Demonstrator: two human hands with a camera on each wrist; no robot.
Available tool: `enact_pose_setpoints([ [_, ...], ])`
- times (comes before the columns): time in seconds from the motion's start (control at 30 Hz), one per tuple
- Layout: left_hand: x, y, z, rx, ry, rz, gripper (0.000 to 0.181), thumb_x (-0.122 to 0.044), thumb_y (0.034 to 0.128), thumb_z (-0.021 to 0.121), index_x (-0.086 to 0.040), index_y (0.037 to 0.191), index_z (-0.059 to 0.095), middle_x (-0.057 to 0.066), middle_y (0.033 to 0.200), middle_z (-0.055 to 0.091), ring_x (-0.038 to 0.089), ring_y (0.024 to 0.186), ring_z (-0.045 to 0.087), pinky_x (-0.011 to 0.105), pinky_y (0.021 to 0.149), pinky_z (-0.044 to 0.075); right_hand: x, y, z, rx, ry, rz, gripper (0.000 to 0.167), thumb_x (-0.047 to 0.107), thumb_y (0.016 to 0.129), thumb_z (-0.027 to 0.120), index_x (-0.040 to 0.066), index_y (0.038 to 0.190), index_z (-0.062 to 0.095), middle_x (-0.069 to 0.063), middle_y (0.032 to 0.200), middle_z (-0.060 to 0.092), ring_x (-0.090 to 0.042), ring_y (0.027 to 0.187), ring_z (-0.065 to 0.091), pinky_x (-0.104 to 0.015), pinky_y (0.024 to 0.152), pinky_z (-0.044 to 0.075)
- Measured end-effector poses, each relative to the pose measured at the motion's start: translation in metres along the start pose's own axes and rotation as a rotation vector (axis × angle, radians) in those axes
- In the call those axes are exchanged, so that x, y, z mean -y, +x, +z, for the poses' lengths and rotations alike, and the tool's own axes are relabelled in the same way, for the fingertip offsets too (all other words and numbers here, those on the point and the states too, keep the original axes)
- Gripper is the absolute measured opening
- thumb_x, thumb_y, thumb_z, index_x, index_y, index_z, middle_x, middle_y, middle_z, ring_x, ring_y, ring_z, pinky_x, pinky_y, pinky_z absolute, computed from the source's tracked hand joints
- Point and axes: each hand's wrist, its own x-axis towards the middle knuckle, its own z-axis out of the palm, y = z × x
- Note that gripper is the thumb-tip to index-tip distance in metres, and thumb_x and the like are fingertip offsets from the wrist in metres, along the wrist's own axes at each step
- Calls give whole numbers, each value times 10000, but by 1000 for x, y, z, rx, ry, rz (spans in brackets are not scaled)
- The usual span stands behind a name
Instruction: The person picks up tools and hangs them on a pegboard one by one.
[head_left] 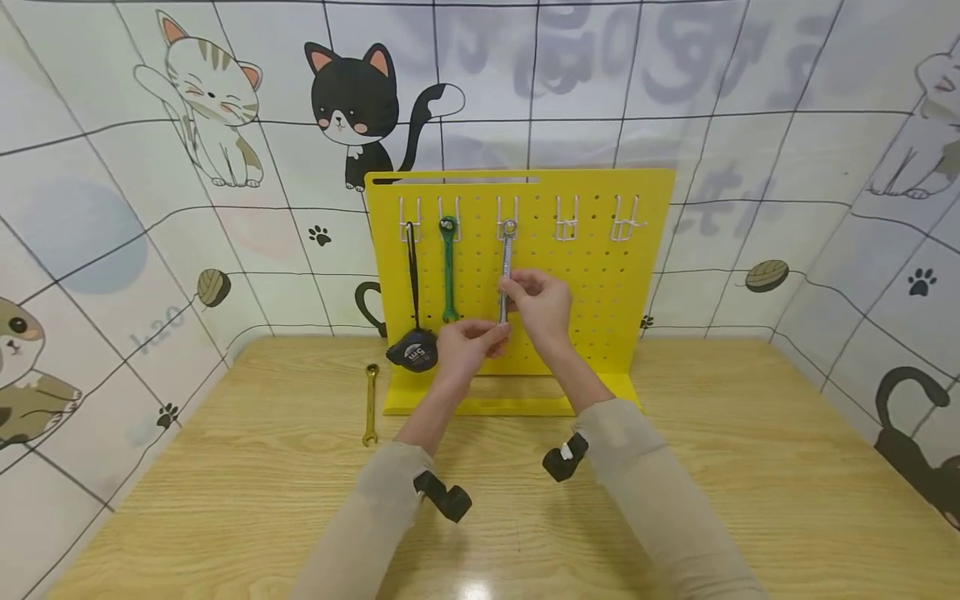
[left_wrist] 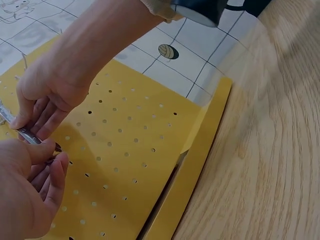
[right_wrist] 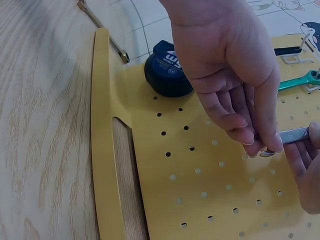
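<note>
Filling the upper part of the head frame is a white wall covering, printed with cats, paw marks and a dark grid. A wood-grain table occupies the lower part. A yellow pegboard stands upright at centre, its foot on the table.

Two beige sleeves enter from the bottom edge, each with a small black device near the cuff.

The left hand, just below centre, has thumb and fingers closed in a pinch on the lower end of a silver wrench. The right hand, slightly above and to the right, has thumb and fingers closed on the shank. Both wrist views confirm the two grips, close together on the metal.

The silver wrench is at frame centre, roughly vertical in front of the board, ring end at the third hook from the left; whether the hook bears its weight cannot be told.

A black tape measure marked 5m hangs by its strap from the leftmost hook, just beside the left hand; contact cannot be confirmed. A green wrench hangs from the second hook. A gold wrench lies on the table, left of the board. Two further white wire hooks are at upper right of the board.
</note>
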Motion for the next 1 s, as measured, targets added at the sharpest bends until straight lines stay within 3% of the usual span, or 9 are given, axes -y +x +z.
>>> enact_pose_setpoints([
  [0.23, 2, 4, 4, -34, 82, 51, 198, -191, 889, 801, -2, 943, 780, 97, 892, 760, 206, 715, 710, 329, 730, 607, -4, 5, -1, 0, -32, -2, 224, 165, 920, 761, -34, 1023, 752, -155, 933, 755, -236, 709, 712, -365, 699, 608],
  [0.43, 4, 9, 9, -64, 135, 56, 229, -231, 888, 804, -19, 973, 787, 89, 913, 760, 264, 812, 732, 328, 754, 603, -4, 7, -3, -3, -26, 11, 225, 184, 915, 773, -16, 1018, 765, -151, 930, 756, -239, 702, 716, -345, 687, 608],
  [0.7, 2, 12, 9, -68, 43, 34, 192, -152, 903, 782, 23, 982, 776, 132, 945, 754, 319, 911, 729, 327, 787, 601, -5, 10, -4, 15, -18, 25, 250, 206, 902, 786, -5, 1034, 771, -145, 972, 759, -267, 770, 733, -353, 708, 611],
  [0.83, 2, 12, 8, -64, 45, 15, 186, -148, 917, 766, 8, 1017, 775, 123, 964, 753, 275, 899, 732, 321, 807, 595, -7, 11, -4, 14, -38, 24, 245, 203, 900, 788, -3, 1031, 771, -141, 974, 760, -276, 789, 733, -334, 706, 610],
  [1.0, 1, 11, 6, -55, 47, 39, 196, -127, 931, 744, 14, 1065, 766, 137, 1002, 751, 248, 905, 728, 331, 830, 590, -7, 9, -6, 18, -66, 11, 214, 168, 909, 779, -7, 1031, 766, -148, 968, 756, -256, 793, 729, -312, 708, 604],
])
